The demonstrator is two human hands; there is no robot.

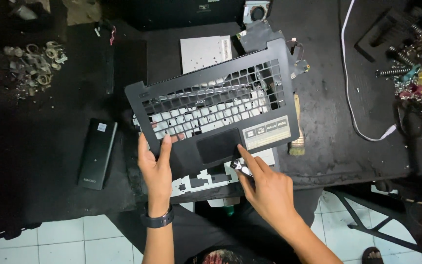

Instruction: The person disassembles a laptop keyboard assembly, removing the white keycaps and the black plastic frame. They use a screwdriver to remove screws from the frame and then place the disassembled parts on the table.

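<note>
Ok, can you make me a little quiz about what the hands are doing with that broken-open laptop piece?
1. True or false: the left hand grips the lower left edge of the black laptop keyboard frame.
2. What does the right hand touch? A) the white cable B) the frame's front edge near the touchpad C) the flat black box
3. Fill in: the wrist of the left hand wears a dark ____.

Key: 1 true; 2 B; 3 watch.
</note>
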